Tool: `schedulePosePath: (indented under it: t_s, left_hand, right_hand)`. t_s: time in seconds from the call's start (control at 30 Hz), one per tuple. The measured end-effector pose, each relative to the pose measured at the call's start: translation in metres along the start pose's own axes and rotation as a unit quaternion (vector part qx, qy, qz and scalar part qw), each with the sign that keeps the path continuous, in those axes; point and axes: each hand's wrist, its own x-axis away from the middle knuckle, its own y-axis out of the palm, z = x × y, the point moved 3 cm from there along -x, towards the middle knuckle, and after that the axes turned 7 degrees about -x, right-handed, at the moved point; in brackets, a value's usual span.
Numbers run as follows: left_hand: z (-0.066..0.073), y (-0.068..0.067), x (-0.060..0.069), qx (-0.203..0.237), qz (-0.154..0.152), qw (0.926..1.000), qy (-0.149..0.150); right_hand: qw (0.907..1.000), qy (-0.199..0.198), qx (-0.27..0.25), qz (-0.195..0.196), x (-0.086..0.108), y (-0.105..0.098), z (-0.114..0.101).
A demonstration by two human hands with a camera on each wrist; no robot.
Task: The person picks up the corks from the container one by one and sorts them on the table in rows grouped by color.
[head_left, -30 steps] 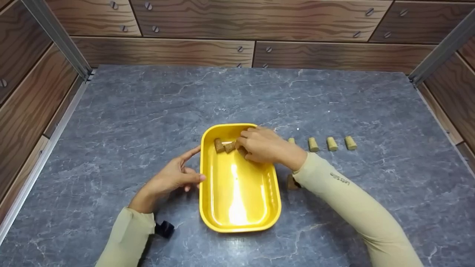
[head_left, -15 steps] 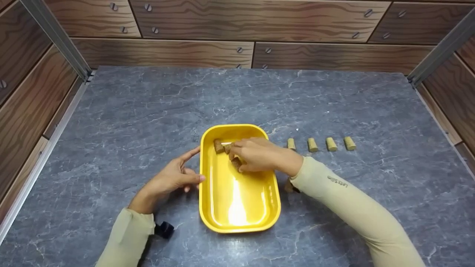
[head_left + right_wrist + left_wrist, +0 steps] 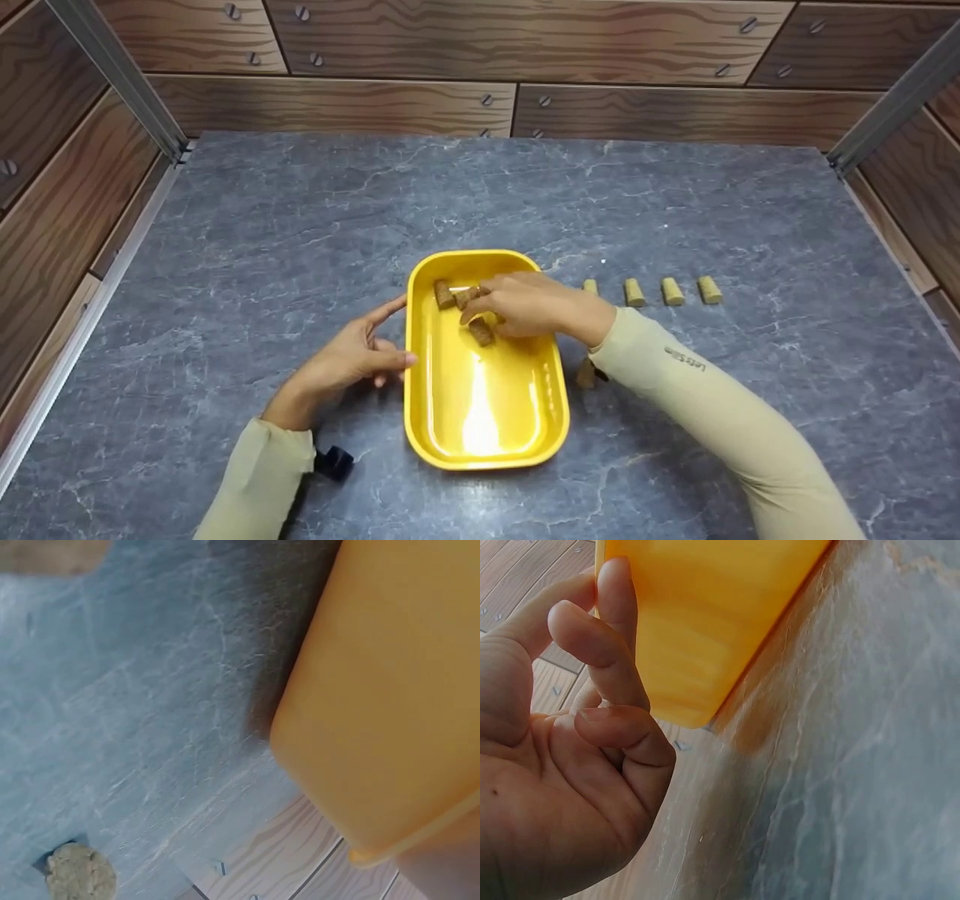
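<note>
A yellow tray [image 3: 487,461] holds brown corks: one [image 3: 444,295] near the far left corner, a second [image 3: 466,298] beside it, and a third [image 3: 481,332] nearer the middle. My left hand [image 3: 341,360] touches the tray's left side, thumb tip at the rim and index finger spread farther up. The left wrist view shows that hand [image 3: 577,727] with its other fingers bent beside the yellow wall [image 3: 697,637]. Over the tray's right side, my right hand [image 3: 529,304] has bent, parted fingers just above the third cork. The right wrist view shows the tray's outside [image 3: 390,690], the working fingertips being hidden.
Several pale corks, among them one [image 3: 634,292] and the rightmost [image 3: 709,289], stand in a row right of the tray. A brown object [image 3: 586,373] lies partly under my right wrist. Wood-patterned walls [image 3: 390,45] border the grey marbled tabletop [image 3: 337,202].
My right hand moved a cork left and nearer inside the tray, then let go of it and drew back slightly. My left hand has stayed against the tray.
</note>
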Motion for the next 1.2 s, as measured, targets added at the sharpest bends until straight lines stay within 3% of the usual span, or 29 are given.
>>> schedulePosePath:
  t_s: [0.37,0.97,1.2]
  left_hand:
    - [-0.001,0.0,-0.001,0.012,-0.006,0.9999,0.01]
    - [-0.001,0.0,-0.001,0.013,-0.004,0.9999,0.003]
    - [-0.001,0.0,-0.001,0.011,-0.004,0.9999,-0.001]
  right_hand:
    - [0.9996,-0.008,0.024,0.013,-0.002,0.005,0.002]
    - [0.9983,0.044,0.037,-0.008,-0.003,0.01,-0.002]
    - [0.998,0.052,0.037,0.002,-0.001,0.011,-0.002]
